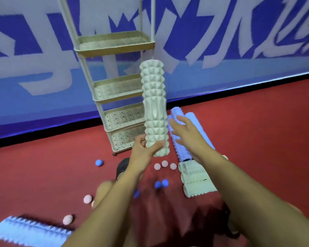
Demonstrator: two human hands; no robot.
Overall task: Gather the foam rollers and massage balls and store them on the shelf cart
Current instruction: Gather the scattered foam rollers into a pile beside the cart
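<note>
My left hand (144, 151) grips the lower end of a pale green knobbed foam roller (154, 104) and holds it upright in front of the cream shelf cart (114, 45). My right hand (187, 134) hovers just right of the roller with fingers spread, holding nothing. Behind that hand, two light blue rollers (189, 118) lie on the red floor. Two pale green rollers (194, 179) lie beneath my right forearm. Another blue roller (29, 232) lies at the bottom left. Pink massage balls (164, 163) and blue massage balls (161, 183) are scattered on the floor.
The cart has several perforated tiers and stands on casters against a blue and white wall banner (239, 41). A dark shoe (122, 165) shows below the cart. More balls lie at the left: a blue ball (99, 162) and pink balls (87, 199).
</note>
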